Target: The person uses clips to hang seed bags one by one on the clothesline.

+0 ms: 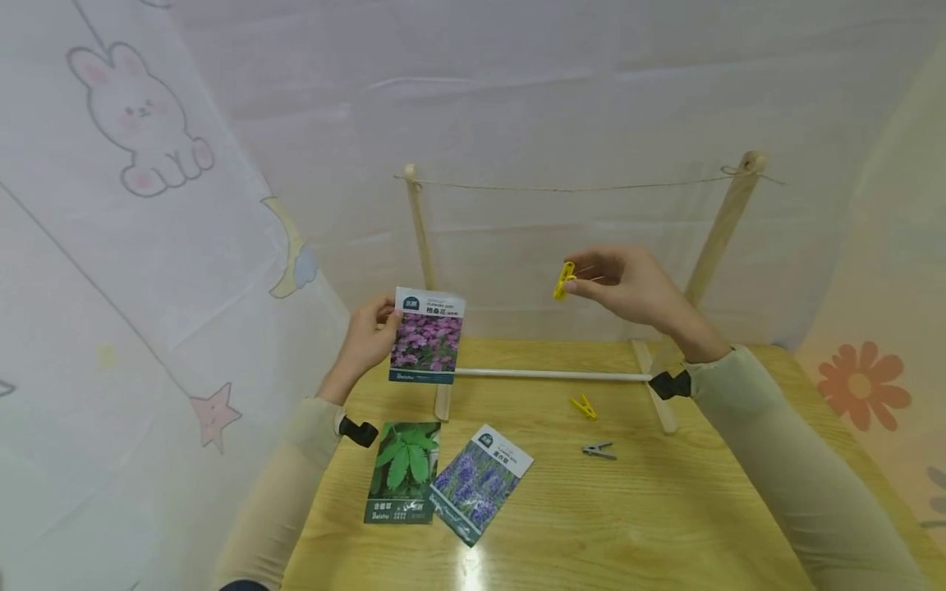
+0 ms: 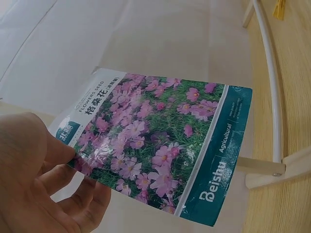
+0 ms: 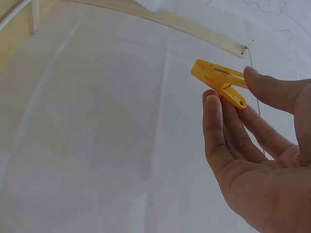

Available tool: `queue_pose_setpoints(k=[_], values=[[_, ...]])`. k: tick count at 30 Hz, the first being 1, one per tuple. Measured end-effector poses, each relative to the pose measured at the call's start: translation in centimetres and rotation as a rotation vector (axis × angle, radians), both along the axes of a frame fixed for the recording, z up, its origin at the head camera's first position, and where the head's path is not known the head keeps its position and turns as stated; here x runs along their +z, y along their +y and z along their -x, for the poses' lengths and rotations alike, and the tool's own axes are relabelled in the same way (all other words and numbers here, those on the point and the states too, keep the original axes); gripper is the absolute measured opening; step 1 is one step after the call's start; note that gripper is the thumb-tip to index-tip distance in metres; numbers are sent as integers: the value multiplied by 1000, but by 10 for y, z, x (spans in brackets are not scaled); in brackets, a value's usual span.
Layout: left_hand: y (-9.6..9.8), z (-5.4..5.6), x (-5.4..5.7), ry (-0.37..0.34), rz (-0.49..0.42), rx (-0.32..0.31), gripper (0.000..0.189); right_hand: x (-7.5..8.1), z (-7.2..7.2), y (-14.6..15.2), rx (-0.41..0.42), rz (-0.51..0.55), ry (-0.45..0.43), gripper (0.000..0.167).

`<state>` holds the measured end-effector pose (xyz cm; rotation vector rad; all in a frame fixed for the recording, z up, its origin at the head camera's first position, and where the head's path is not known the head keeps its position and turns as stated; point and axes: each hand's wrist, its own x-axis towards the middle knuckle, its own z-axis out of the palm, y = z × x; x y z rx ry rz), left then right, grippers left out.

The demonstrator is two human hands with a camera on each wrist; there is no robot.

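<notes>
My left hand [image 1: 368, 335] pinches a seed packet [image 1: 426, 341] by its left edge and holds it up in front of the frame's left post. Pink flowers and a teal band show on the packet's front in the left wrist view. On the other side, my right hand [image 1: 628, 283] pinches a yellow clothespin [image 3: 218, 81] by its handle ends, between thumb and fingertips. The clothespin is in the air below a thin string [image 1: 569, 190] tied between two wooden posts.
Two more seed packets, one with green leaves [image 1: 402, 476] and one with purple flowers [image 1: 482, 483], lie on the wooden table [image 1: 591, 525]. A second yellow clothespin [image 1: 584, 407] and a grey clothespin [image 1: 599, 451] lie to their right. A white rod [image 1: 550, 375] joins the posts' feet.
</notes>
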<state>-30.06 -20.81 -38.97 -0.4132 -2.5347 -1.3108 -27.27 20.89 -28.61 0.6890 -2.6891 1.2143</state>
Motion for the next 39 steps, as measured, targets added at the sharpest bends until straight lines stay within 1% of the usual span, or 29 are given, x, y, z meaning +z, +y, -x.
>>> queue_pose_setpoints(k=[3,7,14,22,30,34,39], values=[[3,0,1,2,-10,-3,27,3,2,-2,-12,6,-1,40],[7,2,2,9,-9,3,29,7,3,-6,-4,14,14,38],[12,4,8,25,-37,3,27,17,5,-14,10,34,36,33],[19,4,15,51,-64,7,24,26,7,-22,28,50,52,30],[29,7,22,75,-99,-3,23,34,13,-26,50,94,83,23],[31,7,25,86,-90,2,23,37,15,-28,45,81,95,24],[29,5,26,86,-86,-4,23,43,14,-33,32,55,100,26]])
